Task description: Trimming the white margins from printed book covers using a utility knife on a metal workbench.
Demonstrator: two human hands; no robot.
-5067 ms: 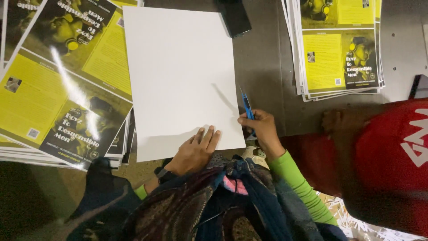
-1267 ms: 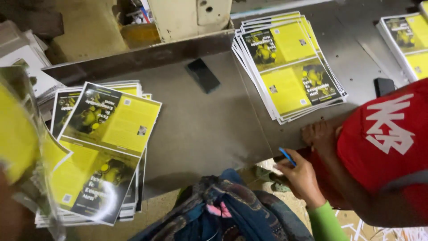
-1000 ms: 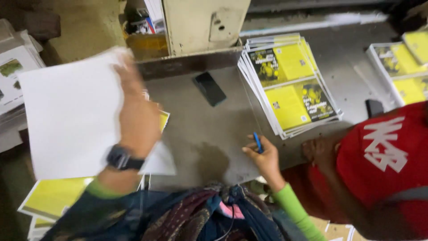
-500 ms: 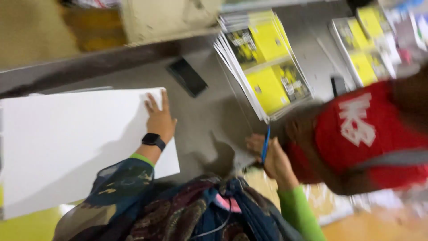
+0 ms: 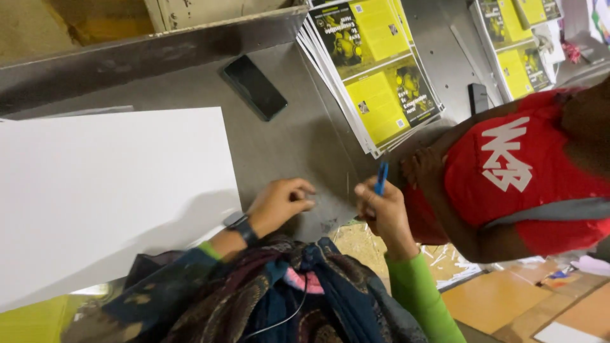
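A large white sheet [image 5: 108, 190] lies flat on the grey metal table [image 5: 305, 140], covering the left side. My left hand [image 5: 279, 203] rests on the table just right of the sheet's near right corner, fingers curled, with a dark watch on the wrist. My right hand [image 5: 381, 213] is at the table's near edge and grips a blue pen [image 5: 381, 178] pointing up. The two hands are a short gap apart.
A black phone [image 5: 254, 87] lies at the back of the table. A fanned stack of yellow and black printed sheets [image 5: 375, 63] sits at the right, another stack [image 5: 518, 44] farther right. A person in a red shirt [image 5: 527, 171] leans in beside my right hand.
The white sheet has been laid flat on the left over the printed stack. My left hand has left the sheet and come to rest beside its corner. The pen stays in my right hand.
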